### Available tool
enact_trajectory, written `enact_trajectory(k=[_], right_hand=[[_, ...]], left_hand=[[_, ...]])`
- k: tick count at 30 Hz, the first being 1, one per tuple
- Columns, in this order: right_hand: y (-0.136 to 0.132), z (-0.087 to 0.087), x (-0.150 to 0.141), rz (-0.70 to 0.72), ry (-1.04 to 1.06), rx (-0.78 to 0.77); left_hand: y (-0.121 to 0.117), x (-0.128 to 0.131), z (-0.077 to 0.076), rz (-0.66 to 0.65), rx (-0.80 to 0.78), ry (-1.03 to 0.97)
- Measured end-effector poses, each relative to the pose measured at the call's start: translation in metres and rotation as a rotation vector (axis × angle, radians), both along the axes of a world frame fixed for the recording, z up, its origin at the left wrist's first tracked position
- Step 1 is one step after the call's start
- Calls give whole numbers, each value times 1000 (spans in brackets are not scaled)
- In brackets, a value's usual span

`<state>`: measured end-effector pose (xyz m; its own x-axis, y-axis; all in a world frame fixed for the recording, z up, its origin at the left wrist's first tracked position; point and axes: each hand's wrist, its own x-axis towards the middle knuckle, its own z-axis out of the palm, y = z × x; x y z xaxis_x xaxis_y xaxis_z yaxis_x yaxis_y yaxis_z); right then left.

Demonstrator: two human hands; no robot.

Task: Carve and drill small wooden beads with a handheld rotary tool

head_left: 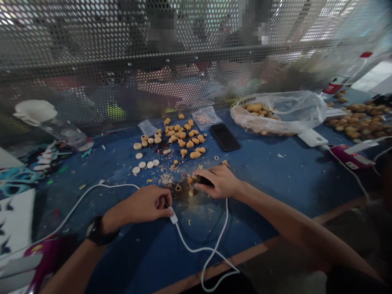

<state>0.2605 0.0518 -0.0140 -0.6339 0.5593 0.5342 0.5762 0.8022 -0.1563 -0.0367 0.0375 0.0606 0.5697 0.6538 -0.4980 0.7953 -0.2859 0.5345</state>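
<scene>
My left hand [145,204] pinches a white cable connector [173,215] between thumb and fingers, low over the blue table [147,249]. My right hand [219,181] is closed around a dark, pen-like handheld tool [205,181], which looks like a small rotary tool with a thin tip pointing left. A white cable [226,220] hangs below the right hand and loops over the table's front edge. Under the tool lie a few hollowed tan pieces [178,188], partly hidden. Pale shavings [166,179] are scattered beside them. Small tan gourds [180,134] lie in a cluster behind.
White round pieces [142,165] sit left of the gourds. A dark phone [225,137] lies behind my right hand. Farther right are an open plastic bag [294,110] of gourds and a power bank [352,157]. Blue scissors [18,179] lie left. Perforated metal [122,65] walls the back.
</scene>
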Motion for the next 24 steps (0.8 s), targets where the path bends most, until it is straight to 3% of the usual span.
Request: enact_trajectory(k=[24], right_hand=[[-6, 2, 1, 40, 30, -13]], left_hand=[[-6, 3, -2, 47, -9, -18]])
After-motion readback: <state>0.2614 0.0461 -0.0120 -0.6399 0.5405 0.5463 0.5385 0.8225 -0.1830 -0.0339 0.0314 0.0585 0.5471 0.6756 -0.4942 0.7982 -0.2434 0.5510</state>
